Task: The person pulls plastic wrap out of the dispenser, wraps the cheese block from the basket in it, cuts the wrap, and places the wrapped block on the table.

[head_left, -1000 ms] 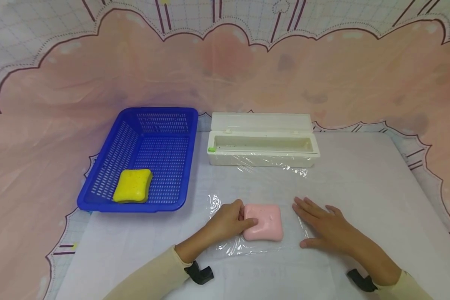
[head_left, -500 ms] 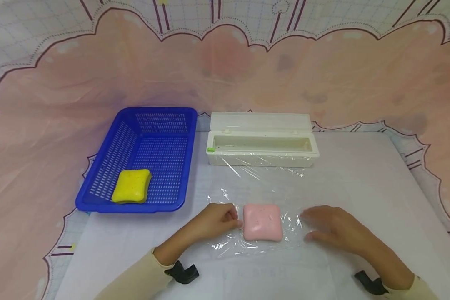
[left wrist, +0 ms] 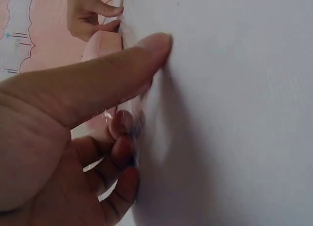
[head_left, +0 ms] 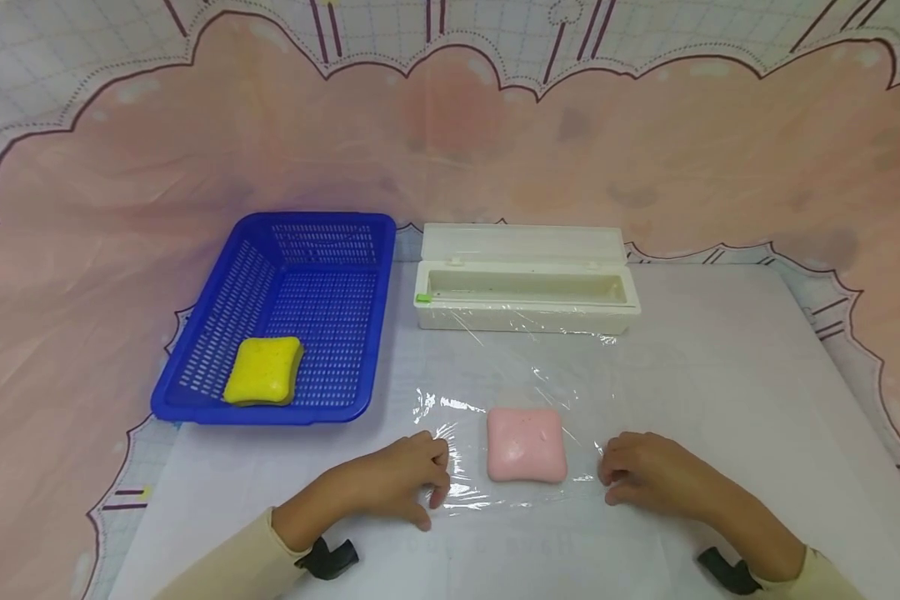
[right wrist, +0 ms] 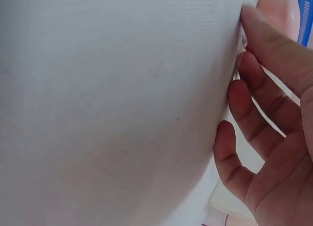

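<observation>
A pink pillow-shaped block [head_left: 527, 446], which looks like a bar of soap, lies on a sheet of clear cling film [head_left: 465, 487]. At the film's near left edge is my left hand [head_left: 397, 479]. In the left wrist view its thumb [left wrist: 146, 50] is straight and apart from the loosely bent fingers. My right hand [head_left: 663, 475] is at the film's right edge. The right wrist view shows its bent fingers [right wrist: 261, 113] and thumb touching the white surface, with a gap between thumb and forefinger.
A white cling film dispenser [head_left: 525, 319] stands behind the block with its lid up, and the film runs forward from it. On the left is a blue basket [head_left: 348, 333] holding a yellow block [head_left: 264, 371]. A white sheet [head_left: 735, 375] covers the table.
My left hand has let go of the pink block and moved left and nearer to me along the film. My right hand has shifted slightly nearer, its fingers more bent. The block has stayed put.
</observation>
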`<state>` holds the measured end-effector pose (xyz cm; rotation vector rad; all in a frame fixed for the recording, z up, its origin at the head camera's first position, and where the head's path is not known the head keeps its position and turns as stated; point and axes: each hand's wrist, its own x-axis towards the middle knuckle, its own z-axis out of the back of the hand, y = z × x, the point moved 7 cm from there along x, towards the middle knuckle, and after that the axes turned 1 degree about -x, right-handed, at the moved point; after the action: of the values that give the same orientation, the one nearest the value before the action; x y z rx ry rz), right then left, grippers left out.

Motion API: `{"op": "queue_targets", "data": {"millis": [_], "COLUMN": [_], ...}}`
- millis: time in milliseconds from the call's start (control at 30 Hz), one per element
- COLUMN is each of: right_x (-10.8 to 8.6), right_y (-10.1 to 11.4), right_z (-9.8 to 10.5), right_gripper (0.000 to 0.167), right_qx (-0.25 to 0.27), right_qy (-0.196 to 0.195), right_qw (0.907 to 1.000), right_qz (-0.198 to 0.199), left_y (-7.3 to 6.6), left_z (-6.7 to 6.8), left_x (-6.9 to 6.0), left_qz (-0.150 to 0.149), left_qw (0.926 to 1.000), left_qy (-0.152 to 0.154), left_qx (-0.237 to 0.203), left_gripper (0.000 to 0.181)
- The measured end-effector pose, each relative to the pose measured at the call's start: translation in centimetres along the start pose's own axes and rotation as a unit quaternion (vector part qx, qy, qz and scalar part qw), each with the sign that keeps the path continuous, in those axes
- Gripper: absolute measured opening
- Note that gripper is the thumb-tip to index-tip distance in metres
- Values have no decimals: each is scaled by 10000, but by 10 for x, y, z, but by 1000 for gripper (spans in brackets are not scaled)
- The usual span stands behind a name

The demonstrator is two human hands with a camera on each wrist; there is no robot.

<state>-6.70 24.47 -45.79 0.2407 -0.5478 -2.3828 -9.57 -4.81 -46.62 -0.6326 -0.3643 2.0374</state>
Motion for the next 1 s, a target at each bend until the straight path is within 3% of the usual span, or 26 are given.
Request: {"op": "queue_targets", "data": {"millis": [233, 400, 500, 767, 1000], "right_x": [-1, -6, -9, -9, -5], "right_y": [2, 4, 8, 16, 12], "right_z": [-3, -6, -4, 5, -2], "right_gripper": [19, 21, 24, 32, 28], "right_qx": [55, -182, -370, -655, -833], "right_qy": [-185, -266, -525, -1063, -621], "right_qw": [9995, 9994, 9978, 9917, 9945], "right_qz": [259, 116, 147, 310, 143], "left_y": [3, 3, 3, 6, 6], "left_z": [1, 9, 15, 26, 29], "left_x": [-1, -8, -12, -19, -21], "left_qz": [-458, -604, -683, -475, -537], "left_qw": [9984, 9958, 9927, 9822, 9747], "left_qy": [-320, -629, -850, -1299, -1610], "left_qx": [54, -265, -507, -1269, -1457], "left_gripper": [12, 11, 12, 6, 5]}}
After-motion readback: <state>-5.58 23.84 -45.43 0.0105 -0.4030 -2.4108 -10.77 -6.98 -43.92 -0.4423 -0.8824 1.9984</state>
